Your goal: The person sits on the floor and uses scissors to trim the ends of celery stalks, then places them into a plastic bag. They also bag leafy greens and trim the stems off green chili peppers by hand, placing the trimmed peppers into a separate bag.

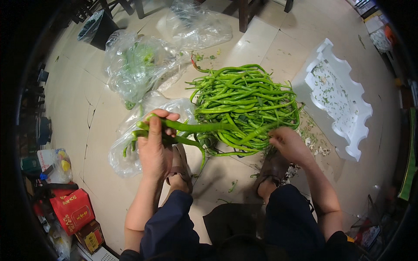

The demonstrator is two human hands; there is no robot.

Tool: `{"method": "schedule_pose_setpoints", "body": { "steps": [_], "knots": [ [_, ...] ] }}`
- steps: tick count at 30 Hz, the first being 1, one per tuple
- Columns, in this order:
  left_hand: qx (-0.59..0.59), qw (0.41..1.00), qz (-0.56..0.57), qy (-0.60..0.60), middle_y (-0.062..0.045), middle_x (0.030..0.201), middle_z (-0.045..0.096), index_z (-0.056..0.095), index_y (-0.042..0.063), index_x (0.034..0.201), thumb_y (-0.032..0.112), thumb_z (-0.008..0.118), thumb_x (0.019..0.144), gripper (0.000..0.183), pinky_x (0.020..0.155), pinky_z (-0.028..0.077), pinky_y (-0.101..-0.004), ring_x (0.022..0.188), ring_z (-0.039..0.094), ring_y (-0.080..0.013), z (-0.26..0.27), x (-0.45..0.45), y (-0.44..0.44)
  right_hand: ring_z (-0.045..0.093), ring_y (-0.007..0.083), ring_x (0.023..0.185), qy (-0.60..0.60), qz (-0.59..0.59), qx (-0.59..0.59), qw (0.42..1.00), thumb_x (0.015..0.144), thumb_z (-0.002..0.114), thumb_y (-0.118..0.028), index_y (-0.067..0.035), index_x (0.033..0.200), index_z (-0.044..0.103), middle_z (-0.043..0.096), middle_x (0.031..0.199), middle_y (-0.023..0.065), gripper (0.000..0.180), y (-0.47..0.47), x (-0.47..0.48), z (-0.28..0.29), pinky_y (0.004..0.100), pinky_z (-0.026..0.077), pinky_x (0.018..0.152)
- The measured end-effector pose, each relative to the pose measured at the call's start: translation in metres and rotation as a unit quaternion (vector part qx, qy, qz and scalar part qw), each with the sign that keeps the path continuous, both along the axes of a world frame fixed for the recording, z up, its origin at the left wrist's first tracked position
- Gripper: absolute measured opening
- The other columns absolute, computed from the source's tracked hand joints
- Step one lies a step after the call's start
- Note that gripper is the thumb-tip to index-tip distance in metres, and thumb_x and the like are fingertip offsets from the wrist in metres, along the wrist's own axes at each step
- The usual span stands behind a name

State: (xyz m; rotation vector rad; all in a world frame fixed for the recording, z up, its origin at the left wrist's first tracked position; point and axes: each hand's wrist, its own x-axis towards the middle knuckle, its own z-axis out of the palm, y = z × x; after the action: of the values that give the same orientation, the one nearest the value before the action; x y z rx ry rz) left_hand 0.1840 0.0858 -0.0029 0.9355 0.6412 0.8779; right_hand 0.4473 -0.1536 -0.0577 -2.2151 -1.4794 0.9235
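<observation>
My left hand (156, 143) is closed around several long green chili peppers (192, 126), their stem ends sticking out on the left and their bodies reaching right. A large heap of long green chili peppers (245, 94) lies on the floor before me, with one red-tipped pepper at its upper left. At the heap's lower right edge is my right hand (289, 143), slightly blurred, fingers bent near the tip of a pepper; whether it grips that pepper is not clear. A clear plastic bag (124, 153) lies flat beneath and beyond my left hand.
Another clear bag (140, 62) with green leafy matter lies at upper left, near a dark lined bin (101, 32). A white foam box (329, 101) with green scraps stands at right. Wooden furniture legs (243, 16) are at the top; a red bag (73, 210) sits lower left.
</observation>
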Motion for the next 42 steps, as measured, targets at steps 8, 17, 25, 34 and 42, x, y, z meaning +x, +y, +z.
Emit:
{"method": "schedule_pose_setpoints", "body": {
  "steps": [8, 17, 25, 34, 42],
  "knots": [
    [0.004, 0.999, 0.017, 0.027, -0.01, 0.094, 0.063, 0.053, 0.006, 0.107, 0.036, 0.052, 0.098, 0.031, 0.081, 0.046, -0.0335, 0.086, 0.057, -0.0174, 0.013, -0.007, 0.002, 0.054, 0.0105, 0.083, 0.408, -0.248, 0.085, 0.875, 0.089, 0.062, -0.015, -0.005, 0.131, 0.047, 0.058, 0.101, 0.0048, 0.046, 0.02, -0.025, -0.022, 0.0265, 0.045, 0.076],
    [-0.034, 0.994, -0.06, 0.081, -0.001, 0.073, 0.047, 0.047, 0.007, 0.097, 0.018, 0.057, 0.096, 0.016, 0.065, 0.046, -0.0316, 0.062, 0.048, -0.0125, 0.042, 0.0, -0.01, 0.056, 0.0118, 0.072, 0.382, -0.28, 0.201, 0.857, 0.095, 0.056, -0.015, -0.003, 0.095, 0.061, 0.06, 0.086, 0.0033, 0.013, 0.037, -0.027, 0.0, 0.0259, 0.045, 0.069],
    [-0.406, 0.902, -0.063, 0.132, -0.004, 0.079, 0.058, 0.057, 0.002, 0.093, 0.018, 0.062, 0.093, 0.016, 0.068, 0.051, -0.0291, 0.065, 0.055, -0.0128, -0.102, -0.021, -0.022, 0.053, 0.0284, 0.09, -0.127, 0.049, 0.164, 0.977, 0.08, 0.068, -0.016, -0.002, 0.094, 0.06, 0.055, 0.09, 0.009, 0.021, 0.042, -0.092, -0.078, 0.0387, 0.044, 0.081],
    [-0.448, 0.865, -0.159, 0.16, -0.008, 0.098, 0.065, 0.059, -0.003, 0.109, 0.015, 0.057, 0.096, 0.023, 0.071, 0.053, -0.026, 0.069, 0.058, -0.0092, -0.121, -0.013, -0.047, 0.052, 0.0316, 0.084, -0.115, 0.022, 0.209, 0.971, 0.078, 0.063, -0.008, -0.005, 0.096, 0.061, 0.051, 0.086, 0.011, 0.019, 0.05, -0.097, -0.052, 0.0421, 0.043, 0.072],
    [-0.461, 0.849, -0.219, 0.14, -0.009, 0.105, 0.067, 0.052, 0.004, 0.124, 0.022, 0.057, 0.097, 0.033, 0.065, 0.056, -0.0233, 0.067, 0.058, -0.0073, -0.101, 0.0, -0.052, 0.053, 0.0218, 0.078, -0.1, 0.182, 0.2, 0.958, 0.078, 0.062, -0.012, -0.005, 0.11, 0.057, 0.048, 0.081, 0.0054, 0.033, 0.016, -0.116, -0.01, 0.0342, 0.041, 0.068]
  ]
}}
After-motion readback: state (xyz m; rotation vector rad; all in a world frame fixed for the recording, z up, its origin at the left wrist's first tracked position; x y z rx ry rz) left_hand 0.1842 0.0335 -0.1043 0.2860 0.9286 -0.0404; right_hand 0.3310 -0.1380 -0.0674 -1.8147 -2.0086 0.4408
